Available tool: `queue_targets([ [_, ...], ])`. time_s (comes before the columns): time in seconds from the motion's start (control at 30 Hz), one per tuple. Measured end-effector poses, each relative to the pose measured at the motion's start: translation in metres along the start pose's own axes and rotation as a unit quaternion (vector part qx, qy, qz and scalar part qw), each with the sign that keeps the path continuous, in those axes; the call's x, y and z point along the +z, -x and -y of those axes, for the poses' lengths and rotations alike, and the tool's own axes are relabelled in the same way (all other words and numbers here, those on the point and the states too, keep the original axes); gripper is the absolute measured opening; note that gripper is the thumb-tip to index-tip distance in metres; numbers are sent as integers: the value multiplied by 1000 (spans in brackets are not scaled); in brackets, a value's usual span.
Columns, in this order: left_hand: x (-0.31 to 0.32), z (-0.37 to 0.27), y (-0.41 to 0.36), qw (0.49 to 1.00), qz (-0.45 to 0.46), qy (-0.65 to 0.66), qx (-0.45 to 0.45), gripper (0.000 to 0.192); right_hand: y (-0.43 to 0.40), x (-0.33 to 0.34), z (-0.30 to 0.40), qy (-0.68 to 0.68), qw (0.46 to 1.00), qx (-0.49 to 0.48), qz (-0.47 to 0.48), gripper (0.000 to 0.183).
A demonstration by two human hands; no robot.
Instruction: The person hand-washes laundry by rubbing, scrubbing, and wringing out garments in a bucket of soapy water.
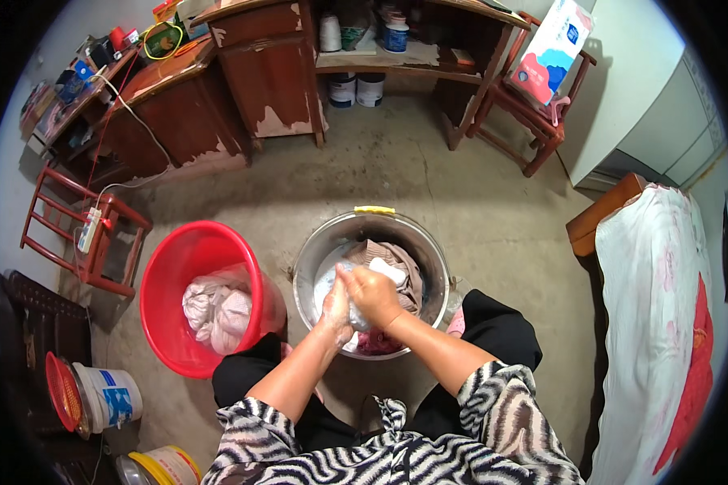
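Both hands are close together over a round metal tub (305, 267) with a yellow grip on its far rim. Between them shows a pale wet cloth (357, 316); my left hand (338, 306) and my right hand (371, 294) press on it from either side. The left hand looks wet and soapy. Inside the tub lie a brown ribbed garment (409, 276), a white piece (387, 270) beside the right hand, and dark red cloth (379, 343) near the close rim. A red plastic tub (151, 309) to the left holds bunched pale pink cloth (221, 312).
A red wooden chair (112, 242) bearing a power strip (89, 230) stands at the left. White buckets (116, 397) are at the lower left. Worn wooden cabinets (279, 91) line the far side. A cloth-covered piece of furniture (637, 315) is at the right.
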State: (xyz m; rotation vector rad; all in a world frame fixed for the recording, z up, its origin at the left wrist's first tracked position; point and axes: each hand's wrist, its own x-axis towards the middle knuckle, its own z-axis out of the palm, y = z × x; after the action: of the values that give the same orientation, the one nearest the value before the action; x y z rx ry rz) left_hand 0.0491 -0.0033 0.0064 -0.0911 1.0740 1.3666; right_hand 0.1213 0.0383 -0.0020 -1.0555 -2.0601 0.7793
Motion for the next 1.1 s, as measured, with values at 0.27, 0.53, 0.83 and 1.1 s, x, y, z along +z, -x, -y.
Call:
queue_targets([
  [0.27,-14,-34,10,906,68,-402,109,19,-23,-21,-41,-222,955,196,-16,45],
  [0.53,-21,-17,-17,980,4,-85,178,23,-6,-14,12,-271,960,57,41,20],
  [0.83,-24,10,-23,997,-11,-66,48,51,-5,-1,1,109,994,-18,-2,34],
  [1.1,-41,2,-34,999,40,-11,-16,47,12,1,27,48,994,-94,9,28],
])
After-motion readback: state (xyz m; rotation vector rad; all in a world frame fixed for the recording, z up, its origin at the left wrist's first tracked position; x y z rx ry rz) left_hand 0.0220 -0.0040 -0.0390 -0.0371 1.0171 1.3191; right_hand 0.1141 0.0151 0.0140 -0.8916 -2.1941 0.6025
